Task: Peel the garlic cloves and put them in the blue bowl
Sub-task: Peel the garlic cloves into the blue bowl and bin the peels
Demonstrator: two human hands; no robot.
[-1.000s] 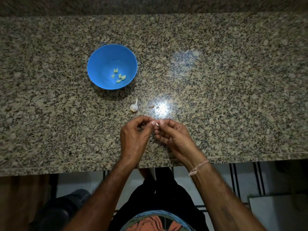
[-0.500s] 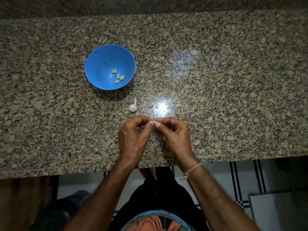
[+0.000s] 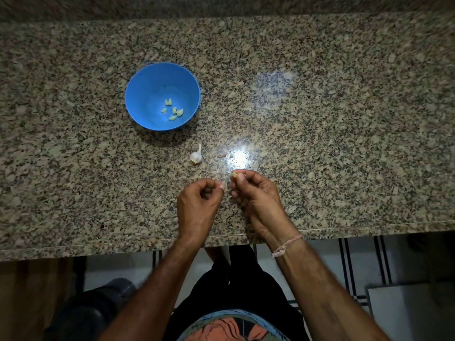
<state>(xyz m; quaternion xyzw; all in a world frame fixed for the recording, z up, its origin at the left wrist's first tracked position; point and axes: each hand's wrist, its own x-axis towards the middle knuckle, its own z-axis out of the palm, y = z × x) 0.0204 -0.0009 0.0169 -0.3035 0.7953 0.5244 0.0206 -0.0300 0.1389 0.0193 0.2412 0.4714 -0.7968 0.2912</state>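
Looks like a home kitchen: a polished speckled granite bench (image 3: 344,143), a blue bowl (image 3: 145,94) on it holding peeled garlic cloves (image 3: 173,110), a garlic bulb (image 3: 196,156) nearby, and striped floor tiles (image 3: 364,262) showing below the bench's edge.

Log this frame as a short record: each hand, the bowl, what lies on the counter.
right hand: pinches a garlic clove
left hand: fingers curled, close beside the right hand; contents unclear
blue bowl: several peeled cloves inside
counter: partial garlic bulb and a small scrap, between bowl and hands
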